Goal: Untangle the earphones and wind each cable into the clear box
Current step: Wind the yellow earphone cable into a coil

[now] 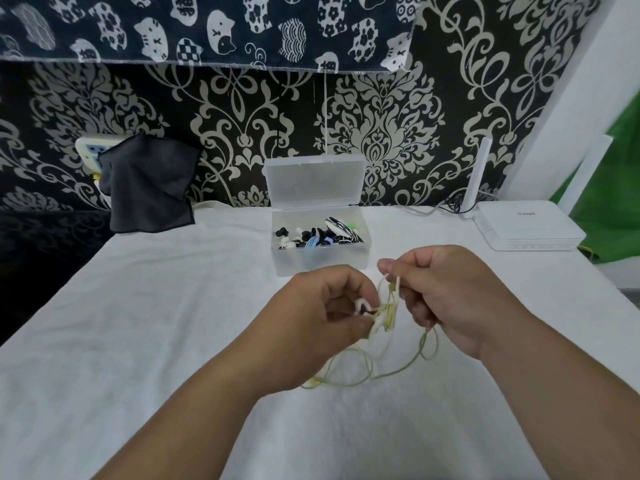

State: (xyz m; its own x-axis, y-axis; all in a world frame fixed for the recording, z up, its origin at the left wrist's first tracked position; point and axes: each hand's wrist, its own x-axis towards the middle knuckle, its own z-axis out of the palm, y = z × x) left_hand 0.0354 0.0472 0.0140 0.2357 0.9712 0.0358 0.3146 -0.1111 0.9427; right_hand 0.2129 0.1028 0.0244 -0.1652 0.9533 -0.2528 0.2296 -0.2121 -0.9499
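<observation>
A pale yellow-green earphone cable [388,368] hangs in loose loops between my two hands, just above the white cloth. My left hand [311,323] pinches a small coil of it together with a white plug end. My right hand [453,299] pinches a strand of the same cable a little higher, to the right. Behind my hands stands the clear box [287,261], its lid propped up against the wall. Several wound black, white, blue and green earphones lie inside it.
A white cloth [138,323] covers the table. At the far right lies a white router [526,228] with an upright antenna and cables. A dark cloth [149,181] hangs at the back left over a socket panel. Patterned wallpaper closes the back.
</observation>
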